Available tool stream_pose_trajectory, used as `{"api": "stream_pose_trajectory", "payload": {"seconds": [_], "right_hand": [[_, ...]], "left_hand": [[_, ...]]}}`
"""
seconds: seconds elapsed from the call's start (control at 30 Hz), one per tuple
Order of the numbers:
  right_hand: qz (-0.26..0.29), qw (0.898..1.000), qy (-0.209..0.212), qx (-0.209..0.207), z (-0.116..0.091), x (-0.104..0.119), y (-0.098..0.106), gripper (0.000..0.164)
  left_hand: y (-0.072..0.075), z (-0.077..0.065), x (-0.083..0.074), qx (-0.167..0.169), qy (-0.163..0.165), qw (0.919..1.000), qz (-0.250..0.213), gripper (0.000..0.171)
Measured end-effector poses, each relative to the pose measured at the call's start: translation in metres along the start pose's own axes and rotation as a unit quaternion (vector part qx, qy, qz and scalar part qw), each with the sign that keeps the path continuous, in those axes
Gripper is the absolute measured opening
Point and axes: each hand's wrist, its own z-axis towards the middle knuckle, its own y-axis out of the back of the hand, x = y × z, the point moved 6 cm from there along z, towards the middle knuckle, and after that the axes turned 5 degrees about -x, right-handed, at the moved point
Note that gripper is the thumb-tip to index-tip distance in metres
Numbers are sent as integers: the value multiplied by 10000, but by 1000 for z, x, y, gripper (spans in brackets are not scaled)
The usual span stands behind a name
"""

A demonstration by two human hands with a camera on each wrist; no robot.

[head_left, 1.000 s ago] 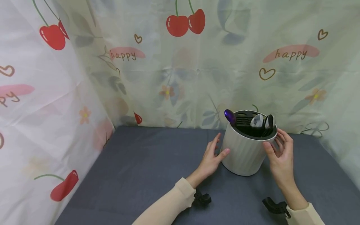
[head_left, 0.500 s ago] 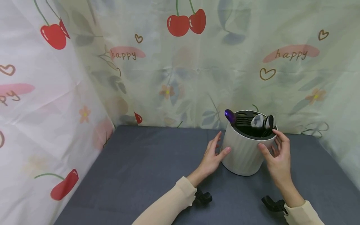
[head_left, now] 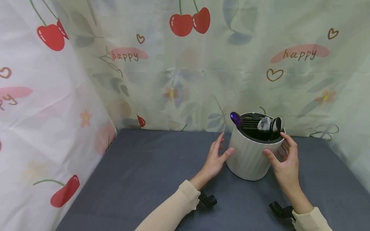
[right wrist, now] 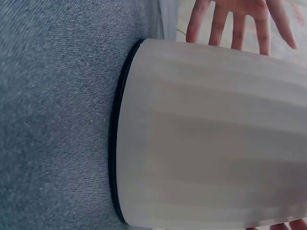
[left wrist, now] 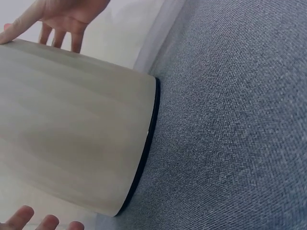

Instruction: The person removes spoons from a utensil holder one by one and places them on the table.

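Note:
A white ribbed utensil holder [head_left: 250,162] stands upright on the right half of the table. Several spoons poke out of its black slotted top [head_left: 251,123], among them a purple spoon [head_left: 236,119] at the left and a silver spoon [head_left: 264,124]. My left hand [head_left: 213,162] is beside the holder's left wall, fingers extended and thumb toward the wall. On the other side my right hand [head_left: 287,165] has its index fingertip at the rim and its thumb by the front wall. The left wrist view shows the right thumb [left wrist: 21,28] at the holder's side, with other fingers behind it.
Dark grey cloth covers the table [head_left: 162,166]. Patterned curtains with cherries hang behind it and at the left [head_left: 69,112]. Black wrist devices stick out beneath both cuffs, one [head_left: 208,200] left and one [head_left: 280,210] right.
The left hand has drawn slightly left from the holder's wall. My right hand has moved a little left, its index finger now at the rim and its thumb farther across the front. The holder stays put.

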Motion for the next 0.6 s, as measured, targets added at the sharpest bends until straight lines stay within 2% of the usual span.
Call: {"api": "stream_pose_trajectory", "payload": {"seconds": [0.23, 0.47, 0.6], "right_hand": [[-444, 9990, 25, 51, 1, -2, 1, 82], [-309, 9995, 76, -33, 0, -1, 1, 83], [-277, 9996, 20, -41, -1, 0, 0, 86]], "left_hand": [[4, 1, 0, -80, -24, 10000, -50, 78], [7, 3, -4, 19, 19, 10000, -1, 77], [10, 7, -11, -54, -57, 9999, -116, 75]]}}
